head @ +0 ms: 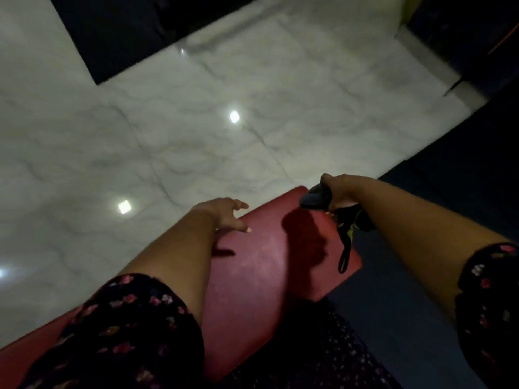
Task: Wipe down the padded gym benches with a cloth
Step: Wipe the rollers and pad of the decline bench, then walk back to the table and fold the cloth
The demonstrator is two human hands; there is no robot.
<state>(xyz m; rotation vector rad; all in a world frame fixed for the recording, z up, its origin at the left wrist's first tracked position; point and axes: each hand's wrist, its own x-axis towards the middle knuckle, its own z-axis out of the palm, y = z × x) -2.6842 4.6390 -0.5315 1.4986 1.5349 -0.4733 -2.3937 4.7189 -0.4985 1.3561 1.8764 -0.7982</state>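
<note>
A red padded bench [261, 265] runs from the lower left toward the middle of the view, seen from above. Left of the bench and beyond it lies a glossy white marble floor [168, 122] with small bright reflections of lights. A floral sleeve [126, 327] covers the upper left arm, which crosses the bench. The left hand [222, 213] is over the bench's left edge near its far end, fingers spread and relaxed, holding nothing; it is unclear whether it touches the pad. Its shadow falls on the red surface beside it. Over the bench's far right corner, the right hand [341, 190] is curled tightly around a dark bunched cloth [314, 199], held just above the pad. A thin dark loop [345, 254] dangles from the bundle down over the bench's right edge. Right of the bench the ground is dark blue, and a matching floral sleeve [491, 290] shows there.
</note>
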